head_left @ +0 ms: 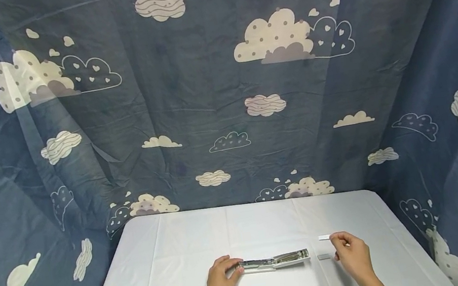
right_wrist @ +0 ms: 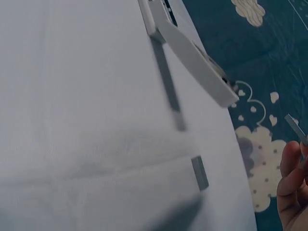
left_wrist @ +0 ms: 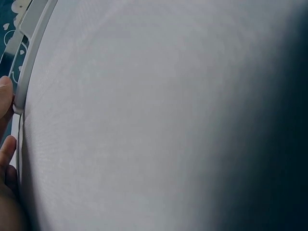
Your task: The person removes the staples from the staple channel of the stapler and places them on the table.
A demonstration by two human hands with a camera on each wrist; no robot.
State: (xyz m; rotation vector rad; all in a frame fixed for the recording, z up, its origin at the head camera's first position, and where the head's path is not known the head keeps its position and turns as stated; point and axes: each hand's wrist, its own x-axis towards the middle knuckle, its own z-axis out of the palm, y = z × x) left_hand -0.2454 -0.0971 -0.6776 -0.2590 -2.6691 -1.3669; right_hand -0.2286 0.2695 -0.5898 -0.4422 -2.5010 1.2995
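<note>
A white stapler [head_left: 292, 258], swung open so its metal inside shows, lies lengthwise above the white table. My left hand [head_left: 222, 280] grips its left end between thumb and fingers. To the right, my right hand [head_left: 356, 255] pinches a short strip of staples [head_left: 324, 237], raised off the table. A second strip of staples [head_left: 324, 256] lies on the cloth between the stapler and that hand. In the right wrist view the stapler's raised arm [right_wrist: 192, 62] angles outward. The left wrist view catches only part of the stapler [left_wrist: 34, 57] and some fingertips.
A white cloth with fold lines covers the table [head_left: 181, 240]. Dark blue curtains [head_left: 203, 92] with cloud prints hang behind it and along both sides.
</note>
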